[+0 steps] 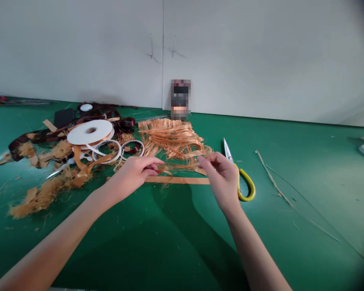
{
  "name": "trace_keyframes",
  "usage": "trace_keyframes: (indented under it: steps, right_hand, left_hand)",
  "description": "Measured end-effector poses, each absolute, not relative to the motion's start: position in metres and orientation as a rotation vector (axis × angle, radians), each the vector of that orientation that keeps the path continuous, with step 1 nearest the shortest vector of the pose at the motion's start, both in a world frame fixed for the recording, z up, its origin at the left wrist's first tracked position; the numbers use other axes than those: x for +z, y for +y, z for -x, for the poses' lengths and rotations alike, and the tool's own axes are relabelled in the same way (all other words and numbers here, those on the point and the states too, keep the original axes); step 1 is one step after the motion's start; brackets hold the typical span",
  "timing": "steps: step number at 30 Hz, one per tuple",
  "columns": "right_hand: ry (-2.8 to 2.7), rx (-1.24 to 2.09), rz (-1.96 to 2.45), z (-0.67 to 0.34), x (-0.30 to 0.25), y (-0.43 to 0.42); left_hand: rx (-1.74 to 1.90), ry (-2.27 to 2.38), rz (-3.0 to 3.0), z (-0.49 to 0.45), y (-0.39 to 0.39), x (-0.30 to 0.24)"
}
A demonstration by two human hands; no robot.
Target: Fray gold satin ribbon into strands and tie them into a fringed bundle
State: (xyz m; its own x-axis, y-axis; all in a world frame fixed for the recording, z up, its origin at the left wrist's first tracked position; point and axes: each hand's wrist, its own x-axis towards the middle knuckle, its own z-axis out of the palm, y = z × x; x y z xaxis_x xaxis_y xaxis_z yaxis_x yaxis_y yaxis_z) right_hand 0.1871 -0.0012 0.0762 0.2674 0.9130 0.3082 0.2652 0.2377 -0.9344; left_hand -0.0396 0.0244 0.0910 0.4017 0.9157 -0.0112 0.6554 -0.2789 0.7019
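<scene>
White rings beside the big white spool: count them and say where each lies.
2: the first ring is at the lower right edge of the spool, the second ring just right of it. More may be hidden.

The single camera is worn on the head, at 6 o'clock to the table (306,161), above its near edge. It faces forward and down at close range. The left hand (136,169) lies at 8 o'clock from frame centre, the right hand (224,182) at 4 o'clock. The wall (245,60) bounds the view at 12 o'clock.
</scene>
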Motion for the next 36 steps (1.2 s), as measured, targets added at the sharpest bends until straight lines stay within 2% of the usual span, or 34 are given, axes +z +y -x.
trace_keyframes:
  steps: [5, 10, 15, 18, 23, 25, 27, 32, 34, 36]
  right_hand:
    - [-0.899, 0.681, 1.117, -0.2, 0.083, 0.002]
    - [-0.62, 0.987, 0.91, -0.214, 0.085, 0.011]
    - [-0.725, 1.041, 0.876, -0.227, 0.083, 0.015]
    - [-1.137, 0.767, 0.994, -0.224, 0.08, 0.012]
    - [-1.642, -0.157, 1.368, -0.207, 0.07, 0.008]
    - [-1.601, -0.231, 1.43, -0.203, 0.069, 0.007]
    - [-1.471, -0.028, 1.425, -0.2, 0.07, 0.007]
    - [-0.953, 1.0, 0.946, -0.199, 0.082, 0.009]
    - [-0.764, 1.24, 0.786, -0.203, 0.087, 0.01]
    - [-0.646, 1.338, 0.677, -0.209, 0.092, 0.01]
  left_hand:
    - [0.555, 1.378, -2.048, 0.046, 0.025, 0.091]
    - [0.523, 1.434, -2.121, 0.052, 0.029, 0.086]
    - [0.552, 1.469, -2.117, 0.06, 0.034, 0.085]
    - [0.551, 1.411, -2.101, 0.064, 0.034, 0.089]
    - [0.585, 1.189, -2.309, 0.064, 0.031, 0.103]
    - [0.607, 1.126, -2.387, 0.061, 0.03, 0.11]
    - [0.589, 1.102, -2.39, 0.058, 0.03, 0.115]
    - [0.485, 1.136, -2.335, 0.052, 0.034, 0.12]
    - [0.492, 1.16, -2.343, 0.052, 0.036, 0.119]
    - [0.547, 1.188, -2.356, 0.053, 0.038, 0.117]
